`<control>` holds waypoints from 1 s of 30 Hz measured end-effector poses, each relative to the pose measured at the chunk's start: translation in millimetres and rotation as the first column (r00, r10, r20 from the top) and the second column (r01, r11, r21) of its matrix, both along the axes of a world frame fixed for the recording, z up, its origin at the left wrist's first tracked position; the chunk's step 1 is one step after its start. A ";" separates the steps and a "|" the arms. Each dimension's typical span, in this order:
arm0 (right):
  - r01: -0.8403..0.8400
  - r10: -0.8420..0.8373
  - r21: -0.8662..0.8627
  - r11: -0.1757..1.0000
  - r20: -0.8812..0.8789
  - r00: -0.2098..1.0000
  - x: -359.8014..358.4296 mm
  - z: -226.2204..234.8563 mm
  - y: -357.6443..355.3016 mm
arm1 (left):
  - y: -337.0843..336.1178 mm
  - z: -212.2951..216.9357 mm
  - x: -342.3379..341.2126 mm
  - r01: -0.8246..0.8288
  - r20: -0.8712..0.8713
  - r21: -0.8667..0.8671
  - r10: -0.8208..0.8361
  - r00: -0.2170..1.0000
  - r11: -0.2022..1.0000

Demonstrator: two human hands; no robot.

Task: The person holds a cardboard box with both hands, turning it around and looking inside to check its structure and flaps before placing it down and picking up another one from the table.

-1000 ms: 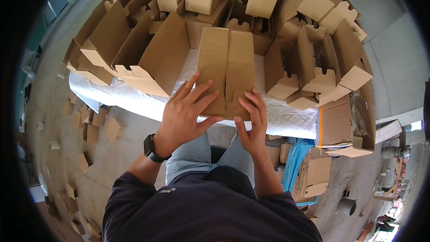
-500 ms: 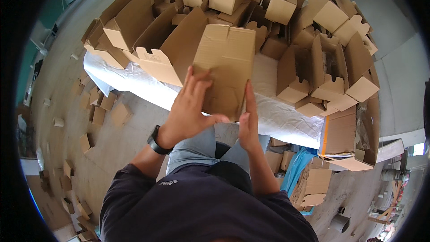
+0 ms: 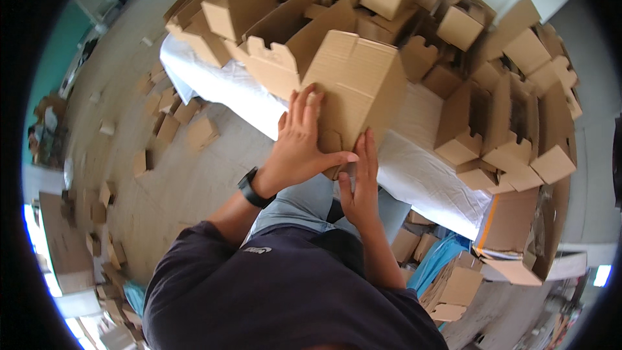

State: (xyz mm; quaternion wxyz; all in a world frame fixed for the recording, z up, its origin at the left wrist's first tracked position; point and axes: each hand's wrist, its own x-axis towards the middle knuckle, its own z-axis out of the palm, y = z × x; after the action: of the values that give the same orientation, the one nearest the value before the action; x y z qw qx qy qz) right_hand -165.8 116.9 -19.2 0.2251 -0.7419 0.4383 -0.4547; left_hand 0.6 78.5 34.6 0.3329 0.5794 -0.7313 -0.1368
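Note:
A closed brown cardboard box (image 3: 353,78) is held in front of me, its long upper face and right side showing. My left hand (image 3: 298,142) lies over its near left part, fingers along the left edge and thumb across the near end. Against the lower right side rests my right hand (image 3: 363,188), with its fingers straight along the box and its thumb near the close end. Together the two hands grip the box between them. The underside of the box is hidden.
Many open cardboard boxes stand crowded on a table with a white cover (image 3: 427,178). A larger carton (image 3: 512,223) sits at its right end. Small box pieces (image 3: 167,128) lie about the floor at left. Flattened cardboard (image 3: 457,288) and blue plastic (image 3: 434,262) lie below, to my right.
The view has turned, so the table sits further right. The box has turned, showing more of its right side. Both hands remain on it, with the left fingers now closer together.

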 end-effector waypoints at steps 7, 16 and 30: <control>-0.100 0.059 0.172 0.980 0.229 0.972 -9.3 -13.3 -6.0 | -4.9 -10.3 5.8 -0.080 0.048 0.042 0.078 0.996 0.996; -0.165 -0.336 0.459 0.873 0.812 0.478 -76.5 -77.2 7.7 | 2.6 -1.5 37.1 0.299 -0.666 0.054 -0.189 0.722 0.953; -0.219 -0.146 0.274 0.936 0.872 0.466 -124.8 16.4 47.3 | -6.4 -119.7 2.8 0.639 -0.840 0.182 0.456 -0.295 0.747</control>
State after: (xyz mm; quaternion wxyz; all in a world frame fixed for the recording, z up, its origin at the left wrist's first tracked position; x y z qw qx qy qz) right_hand -290.6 164.2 -2.8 0.5560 -0.3568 0.3151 -0.6814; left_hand 3.5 72.1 -85.1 0.5343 0.2168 -0.0964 -0.8113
